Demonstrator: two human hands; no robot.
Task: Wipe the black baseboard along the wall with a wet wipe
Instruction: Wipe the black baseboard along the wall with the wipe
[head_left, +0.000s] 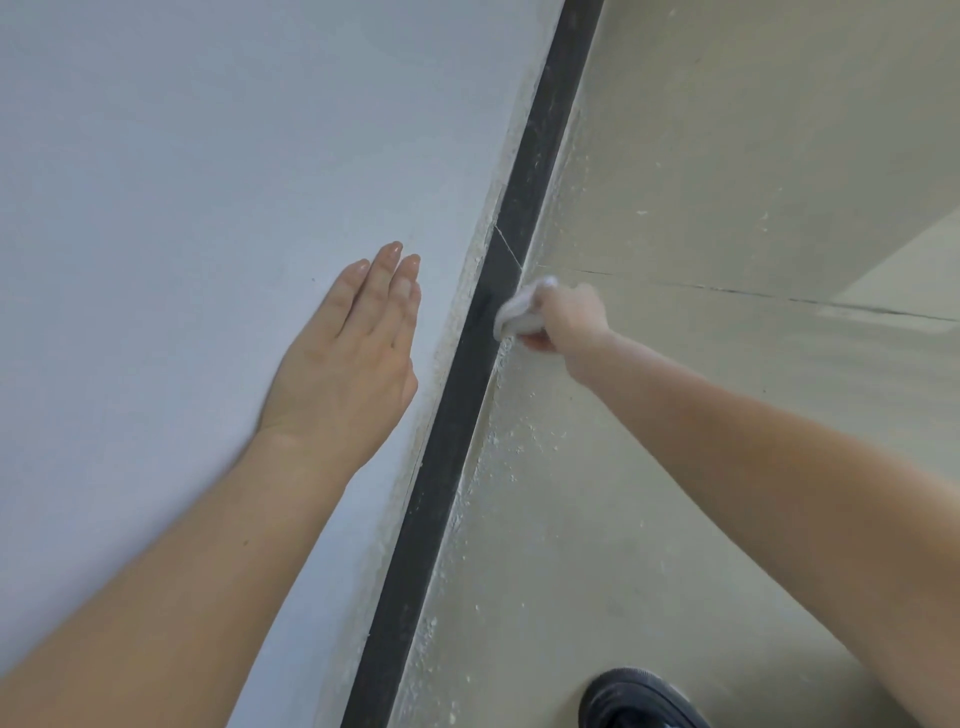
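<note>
The black baseboard (457, 405) runs diagonally from the bottom middle to the top right, between the pale wall and the floor. My right hand (569, 325) grips a bunched white wet wipe (517, 312) and presses it against the baseboard's floor-side edge, about halfway up the strip. My left hand (345, 358) lies flat on the wall (182, 208) to the left of the baseboard, fingers straight and together, holding nothing.
The beige floor (701, 182) to the right carries white dust and specks along the baseboard's foot, and a thin dark crack runs across it. A black shoe (636, 701) shows at the bottom edge.
</note>
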